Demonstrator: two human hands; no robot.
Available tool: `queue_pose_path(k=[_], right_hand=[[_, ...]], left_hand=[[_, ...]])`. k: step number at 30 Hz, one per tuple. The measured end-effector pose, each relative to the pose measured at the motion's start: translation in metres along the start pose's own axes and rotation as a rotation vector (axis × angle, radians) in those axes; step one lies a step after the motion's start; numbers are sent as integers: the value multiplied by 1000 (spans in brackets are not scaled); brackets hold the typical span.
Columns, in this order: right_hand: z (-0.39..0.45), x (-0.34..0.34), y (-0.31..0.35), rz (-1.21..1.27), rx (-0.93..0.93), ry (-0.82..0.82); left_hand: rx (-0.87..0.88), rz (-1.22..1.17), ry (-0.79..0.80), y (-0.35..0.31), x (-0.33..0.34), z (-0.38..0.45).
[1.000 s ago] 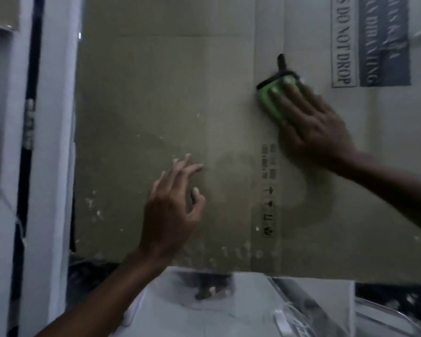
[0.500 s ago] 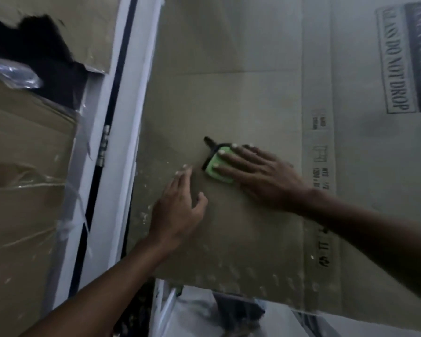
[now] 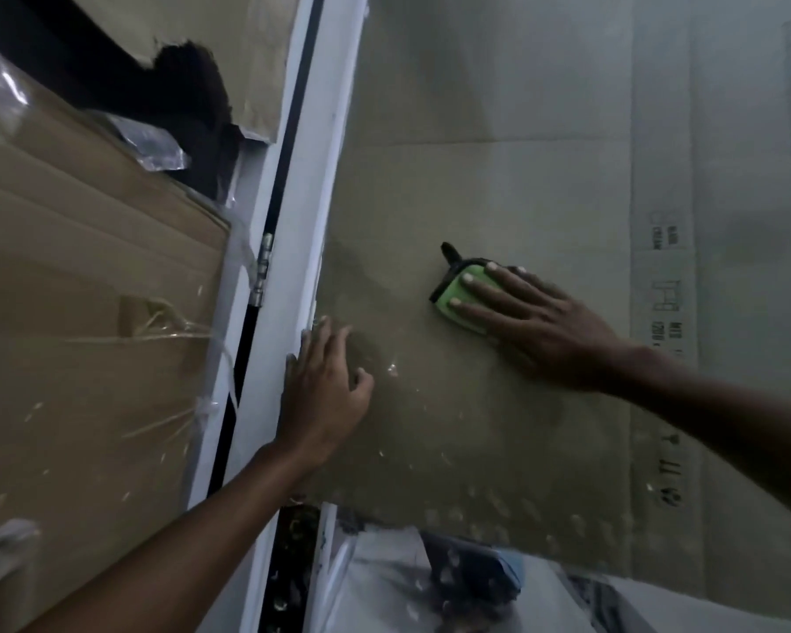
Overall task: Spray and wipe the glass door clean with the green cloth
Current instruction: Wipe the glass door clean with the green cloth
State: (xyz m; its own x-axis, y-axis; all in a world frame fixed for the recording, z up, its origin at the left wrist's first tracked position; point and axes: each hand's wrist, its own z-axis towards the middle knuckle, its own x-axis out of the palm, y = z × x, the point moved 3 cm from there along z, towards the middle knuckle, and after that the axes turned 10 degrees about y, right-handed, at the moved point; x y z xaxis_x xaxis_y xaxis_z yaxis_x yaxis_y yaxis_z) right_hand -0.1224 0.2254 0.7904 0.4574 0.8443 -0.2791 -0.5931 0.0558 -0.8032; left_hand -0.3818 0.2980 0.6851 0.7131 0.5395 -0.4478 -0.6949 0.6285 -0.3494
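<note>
While left hand (image 3: 323, 395) braces, right hand (image 3: 540, 326) flattens green cloth (image 3: 460, 292).

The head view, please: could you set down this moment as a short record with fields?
surface: glass door, cardboard visible behind it
tool: green cloth with a black edge, flat on the glass
right hand: straight fingers pressing the cloth
left hand: fingers relaxed, resting on the glass beside the white frame
glass state: pale spots low on the pane
spray bottle: not in view
</note>
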Motion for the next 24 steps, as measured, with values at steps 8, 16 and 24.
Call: queue_pose_path(k=[8, 16, 24], right_hand=[[32, 6, 50, 143, 459, -120], [57, 1, 37, 136, 163, -61], [126, -5, 87, 203, 390, 15]], left_hand=[[-37, -99, 5, 23, -6, -4], [-14, -137, 36, 31, -19, 0], [-66, -121, 25, 40, -31, -7]])
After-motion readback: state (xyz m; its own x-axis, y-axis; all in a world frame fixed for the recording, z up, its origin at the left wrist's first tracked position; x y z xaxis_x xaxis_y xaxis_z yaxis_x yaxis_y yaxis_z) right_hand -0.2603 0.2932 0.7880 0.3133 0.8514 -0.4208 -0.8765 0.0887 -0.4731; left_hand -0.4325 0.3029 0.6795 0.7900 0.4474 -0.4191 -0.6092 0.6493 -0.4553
